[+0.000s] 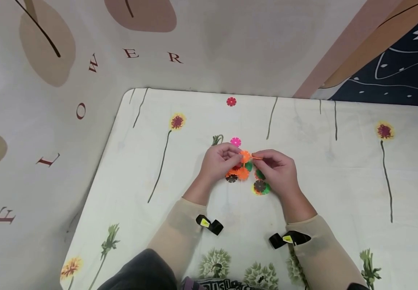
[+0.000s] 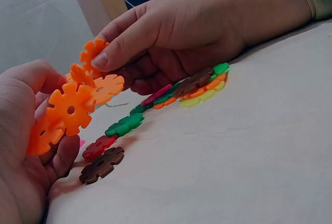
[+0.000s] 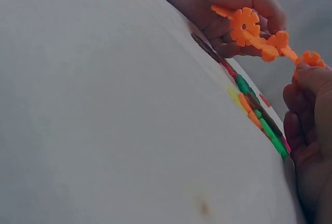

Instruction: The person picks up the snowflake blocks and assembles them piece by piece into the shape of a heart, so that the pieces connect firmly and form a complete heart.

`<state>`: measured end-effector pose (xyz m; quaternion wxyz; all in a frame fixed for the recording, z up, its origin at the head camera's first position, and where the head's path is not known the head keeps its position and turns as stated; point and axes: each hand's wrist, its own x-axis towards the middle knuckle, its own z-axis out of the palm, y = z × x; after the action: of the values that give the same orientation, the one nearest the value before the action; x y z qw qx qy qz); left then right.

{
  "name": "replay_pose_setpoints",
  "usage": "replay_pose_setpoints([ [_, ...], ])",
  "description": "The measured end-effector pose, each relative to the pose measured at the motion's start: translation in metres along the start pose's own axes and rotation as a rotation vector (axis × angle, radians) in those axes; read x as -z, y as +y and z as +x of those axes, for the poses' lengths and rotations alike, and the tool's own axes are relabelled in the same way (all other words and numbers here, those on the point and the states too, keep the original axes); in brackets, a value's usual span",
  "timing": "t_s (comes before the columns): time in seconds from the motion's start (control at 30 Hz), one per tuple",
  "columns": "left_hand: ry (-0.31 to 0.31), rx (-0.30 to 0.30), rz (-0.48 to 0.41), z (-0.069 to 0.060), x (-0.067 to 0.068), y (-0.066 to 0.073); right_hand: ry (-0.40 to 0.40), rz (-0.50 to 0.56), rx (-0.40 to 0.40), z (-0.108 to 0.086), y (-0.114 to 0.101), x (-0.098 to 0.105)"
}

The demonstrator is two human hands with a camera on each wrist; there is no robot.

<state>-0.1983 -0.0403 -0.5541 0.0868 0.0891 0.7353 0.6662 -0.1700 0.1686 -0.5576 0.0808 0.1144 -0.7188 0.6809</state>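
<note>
My left hand (image 1: 220, 162) holds a joined cluster of orange notched plastic discs (image 2: 71, 109), flower-shaped with a small hole in the middle. Between thumb and fingers of my right hand (image 1: 278, 168) is another orange disc (image 2: 93, 54), pinched at the cluster's near end; whether it is slotted in or only touching, I cannot tell. Under the hands, loose discs lie on the cloth: a brown disc (image 2: 102, 165), a red disc (image 2: 98, 147) and a green disc (image 2: 124, 125). Beside the right hand, a brown disc (image 1: 259, 185) tops an overlapping pile with green, orange and yellow ones.
A pink disc (image 1: 235, 141) lies just beyond the hands, and a red disc (image 1: 231, 101) sits near the table's far edge. The white table cover (image 1: 325, 193) has printed flowers and stems. A patterned fabric (image 1: 230, 48) rises behind and to the left.
</note>
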Motion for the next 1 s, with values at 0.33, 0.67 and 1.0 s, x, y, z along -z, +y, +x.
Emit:
replay_pose_setpoints([
  [0.33, -0.026, -0.004, -0.011, -0.0006, 0.0008, -0.0006, -0.016, -0.033, 0.068, 0.0009, 0.0050, -0.0006],
  [0.67, -0.084, -0.016, -0.026, -0.0006, 0.0065, 0.0013, -0.052, -0.054, 0.090, 0.0003, 0.0045, 0.0010],
  [1.0, -0.094, -0.018, -0.030, 0.0002, 0.0035, 0.0006, -0.036, -0.116, 0.073, -0.0001, 0.0048, 0.0005],
])
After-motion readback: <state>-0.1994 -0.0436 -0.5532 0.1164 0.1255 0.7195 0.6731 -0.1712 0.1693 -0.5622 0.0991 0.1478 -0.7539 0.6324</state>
